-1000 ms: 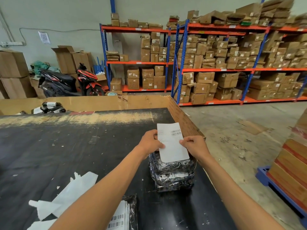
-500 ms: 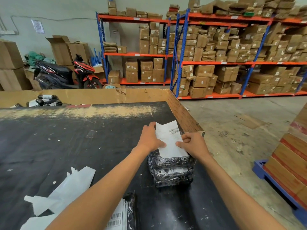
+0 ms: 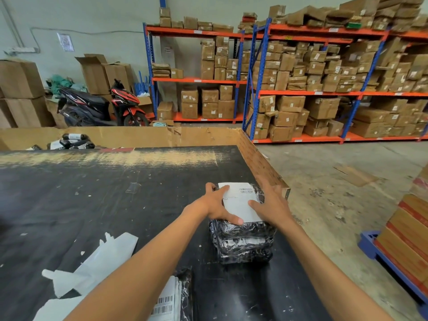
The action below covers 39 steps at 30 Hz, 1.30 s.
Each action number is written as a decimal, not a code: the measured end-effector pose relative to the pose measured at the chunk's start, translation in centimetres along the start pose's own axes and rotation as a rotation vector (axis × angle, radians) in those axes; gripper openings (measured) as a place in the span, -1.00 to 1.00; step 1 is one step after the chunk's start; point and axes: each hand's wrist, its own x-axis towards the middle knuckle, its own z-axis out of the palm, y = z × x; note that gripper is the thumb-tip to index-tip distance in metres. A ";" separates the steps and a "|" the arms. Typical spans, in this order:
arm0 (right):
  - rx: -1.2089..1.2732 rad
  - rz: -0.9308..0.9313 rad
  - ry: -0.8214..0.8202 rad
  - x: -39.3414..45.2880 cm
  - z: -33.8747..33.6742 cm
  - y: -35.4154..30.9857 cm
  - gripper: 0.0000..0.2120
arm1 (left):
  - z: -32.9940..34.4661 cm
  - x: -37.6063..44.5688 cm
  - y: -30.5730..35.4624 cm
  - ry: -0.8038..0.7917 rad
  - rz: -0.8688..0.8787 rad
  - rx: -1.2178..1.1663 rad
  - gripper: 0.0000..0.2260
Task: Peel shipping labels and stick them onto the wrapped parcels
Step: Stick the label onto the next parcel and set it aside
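While both hands press flat, no grip closed, left hand [image 3: 216, 205] and right hand [image 3: 272, 205] pin the shipping label [image 3: 239, 201] atop the wrapped parcel [image 3: 245, 242] near the table [image 3: 92, 205] right edge; label long axis runs away from the person, barcode end far.

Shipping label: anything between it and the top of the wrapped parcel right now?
Nothing visible. The shipping label lies flat on top of the black wrapped parcel, with the left hand and right hand pressing on its side edges. What lies under the paper itself cannot be seen.
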 end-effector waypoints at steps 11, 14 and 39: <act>-0.399 0.005 -0.206 3.0 0.7 -1.4 -0.51 | -0.7 1.8 -0.7 -0.107 -0.072 0.225 0.25; -0.406 0.043 -0.182 3.5 0.9 -1.4 -0.52 | -0.8 2.0 -0.7 -0.087 -0.052 0.202 0.24; -0.504 -0.045 -0.406 5.4 -0.1 -0.8 -0.44 | -1.8 2.4 1.0 -0.146 -0.073 0.381 0.18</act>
